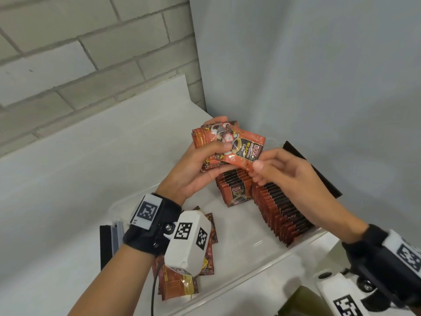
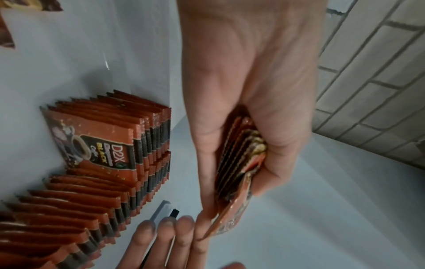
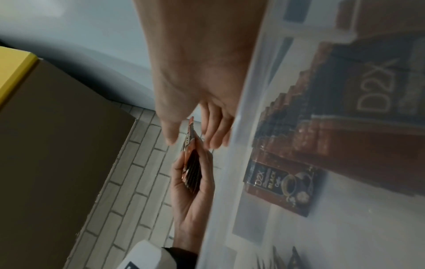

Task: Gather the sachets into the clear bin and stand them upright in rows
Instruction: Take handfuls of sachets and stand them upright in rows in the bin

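My left hand [image 1: 214,149] grips a fanned stack of orange-and-black sachets [image 1: 218,135] above the far end of the clear bin [image 1: 250,267]. The top sachet [image 1: 245,148] sticks out to the right. My right hand [image 1: 258,171] has its thumb and straight fingers on either side of that sachet's corner; the right wrist view shows a gap at the thumb. Two rows of upright sachets [image 1: 234,190] [image 1: 282,215] stand in the bin. Loose sachets [image 1: 180,286] lie flat at its near left, partly hidden by the wrist camera. The stack [image 2: 239,163] shows edge-on in the left wrist view.
A black flat piece [image 1: 312,167] leans behind the bin against the grey wall. A black-and-grey strip [image 1: 109,242] lies left of the bin on the white counter [image 1: 68,179]. A brown cardboard box [image 3: 57,145] with a yellow edge stands off to the right.
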The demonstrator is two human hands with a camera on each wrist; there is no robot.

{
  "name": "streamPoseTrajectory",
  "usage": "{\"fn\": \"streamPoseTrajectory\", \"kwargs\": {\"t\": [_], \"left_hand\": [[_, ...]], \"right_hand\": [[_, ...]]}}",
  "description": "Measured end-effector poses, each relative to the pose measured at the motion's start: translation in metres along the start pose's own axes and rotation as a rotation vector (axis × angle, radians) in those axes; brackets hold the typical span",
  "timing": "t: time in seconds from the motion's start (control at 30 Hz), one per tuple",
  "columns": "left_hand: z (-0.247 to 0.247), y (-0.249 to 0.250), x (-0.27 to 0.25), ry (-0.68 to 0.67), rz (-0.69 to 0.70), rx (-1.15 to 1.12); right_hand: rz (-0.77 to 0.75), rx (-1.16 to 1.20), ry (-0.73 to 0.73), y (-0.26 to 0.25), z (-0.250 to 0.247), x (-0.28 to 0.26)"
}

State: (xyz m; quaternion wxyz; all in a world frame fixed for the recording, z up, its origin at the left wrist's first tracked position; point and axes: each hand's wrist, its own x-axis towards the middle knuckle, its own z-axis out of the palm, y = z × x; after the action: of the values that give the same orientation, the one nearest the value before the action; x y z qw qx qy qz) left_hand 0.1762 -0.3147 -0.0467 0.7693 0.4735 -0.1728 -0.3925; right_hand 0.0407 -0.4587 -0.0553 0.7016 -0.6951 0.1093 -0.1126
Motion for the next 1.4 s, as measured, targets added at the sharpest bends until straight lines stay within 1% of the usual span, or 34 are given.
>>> {"fn": "streamPoseTrajectory", "kwargs": {"t": [0.17,0.33,0.5,0.57,0.63,0.7,0.8,0.9,1.07,1.23,1.4], "left_hand": [[-0.001,0.000,0.000,-0.021,0.018,0.026],[-0.002,0.001,0.000,-0.036,0.046,0.058],[-0.003,0.002,-0.001,-0.027,0.038,0.057],[-0.003,0.004,0.000,0.006,0.050,0.016],[-0.003,0.006,0.002,0.063,0.074,-0.059],[-0.004,0.007,0.003,0.104,0.093,-0.150],[-0.004,0.006,0.003,0.119,0.096,-0.212],[-0.001,0.004,0.003,0.123,0.091,-0.226],[-0.002,0.005,0.002,0.130,0.086,-0.213],[0.000,0.005,0.001,0.126,0.085,-0.220],[0.001,0.005,0.001,0.122,0.072,-0.186]], "right_hand": [[0.039,0.105,0.015,-0.002,-0.002,0.002],[0.052,0.139,0.062,0.000,-0.004,0.005],[0.072,0.083,0.077,-0.002,-0.008,0.007],[0.079,-0.002,0.040,-0.008,-0.015,0.008],[0.087,-0.142,-0.018,-0.018,-0.023,0.009],[0.077,-0.360,-0.088,-0.028,-0.027,0.013],[-0.017,-0.781,-0.212,-0.037,-0.019,0.020],[-0.038,-0.975,-0.279,-0.038,-0.005,0.028],[0.014,-1.076,-0.377,-0.035,0.011,0.037],[0.000,-1.132,-0.454,-0.035,0.016,0.038],[-0.003,-1.149,-0.490,-0.031,0.017,0.042]]}}
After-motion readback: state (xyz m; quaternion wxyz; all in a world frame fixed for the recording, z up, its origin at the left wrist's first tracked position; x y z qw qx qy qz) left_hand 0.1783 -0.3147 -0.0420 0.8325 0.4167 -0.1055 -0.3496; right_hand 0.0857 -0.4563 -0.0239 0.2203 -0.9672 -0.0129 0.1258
